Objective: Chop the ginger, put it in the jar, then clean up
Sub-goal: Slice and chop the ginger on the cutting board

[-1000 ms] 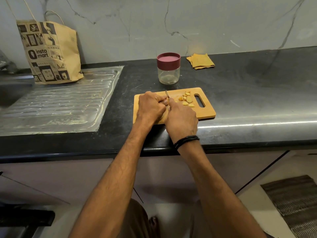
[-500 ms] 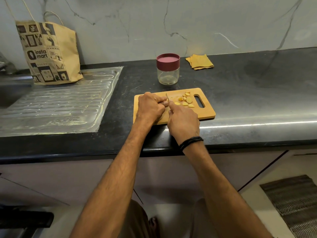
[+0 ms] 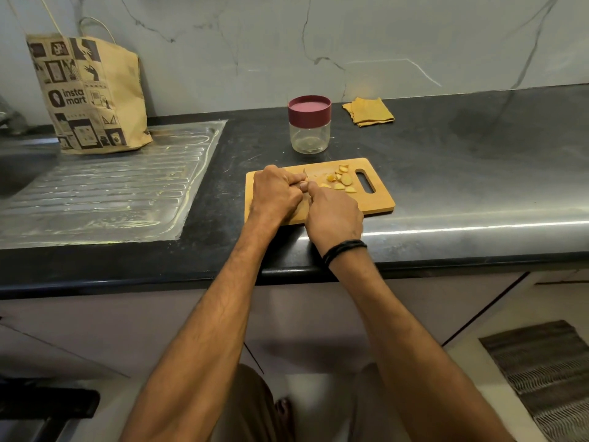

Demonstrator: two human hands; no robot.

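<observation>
**Mid-chop, jar not loaded yet**

Both hands worked close together over the left half of the cutting board. The right hand was clenched round the knife. Its handle was buried in the fist and only the blade tip showed. The left hand was curled tight beside the blade, probably pinning uncut ginger so it wouldn't roll, but I can't tell what it gripped because the piece was hidden. The cut ginger lay on the board's right half beside the handle slot, in uneven pale yellow slices and chunks. The jar stood just behind the board with its lid on and looked empty. A folded cloth lay further behind the board, handy for cleanup.
</observation>
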